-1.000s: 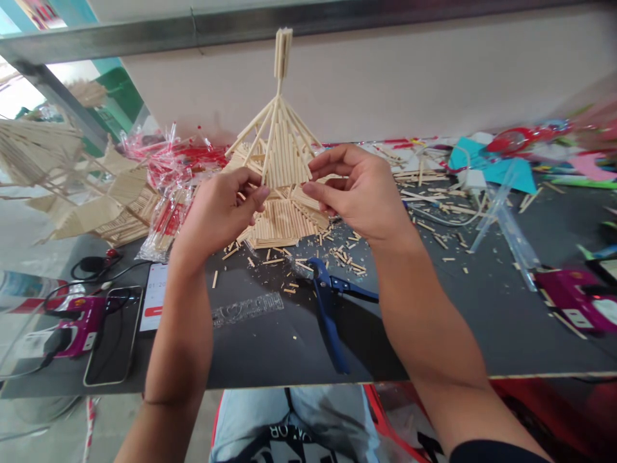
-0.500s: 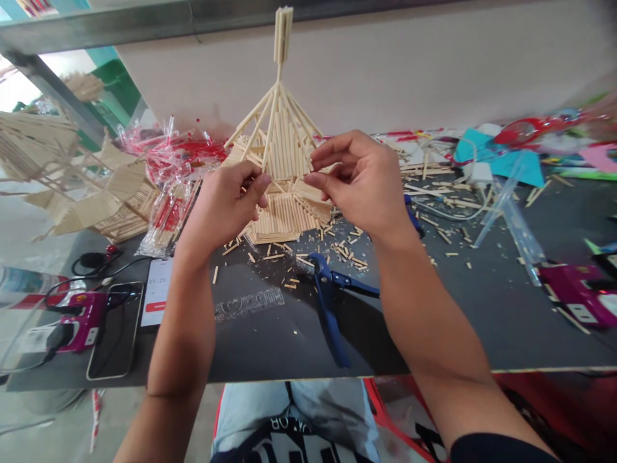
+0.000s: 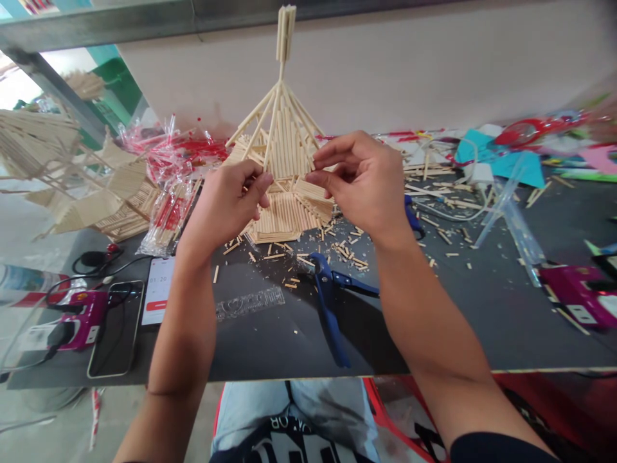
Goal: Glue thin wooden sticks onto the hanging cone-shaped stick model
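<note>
Right now we hold both hands up in front of us over the dark table [image 3: 482, 321], working at the stick model [image 3: 283, 138], a cone of pale wooden sticks that rises to a thin bundled spire at the top and spreads into flat slatted panels at its base. The model stands on the far middle of the table, close to the wall. Our left hand [image 3: 226, 206] has its thumb and fingertips pinched together on the lower left edge of the cone's front panel, and our right hand [image 3: 361, 183] pinches the lower right edge of the same panel between thumb and forefinger, with the other fingers curled above. Below the model, short offcuts [image 3: 347, 254] lie scattered over the table. A pair of blue cutters [image 3: 330, 308] lies just in front of them, between our forearms, and a clear ruler [image 3: 248, 302] lies beside it to the left. Further left we see a phone with a lit screen [image 3: 157, 289], a dark phone [image 3: 116, 328] next to it, and a magenta device [image 3: 80, 321] with cables. Packets of sticks in red and clear wrap [image 3: 168, 186] lie left of the model, with more stick structures [image 3: 43, 154] beyond them.
</note>
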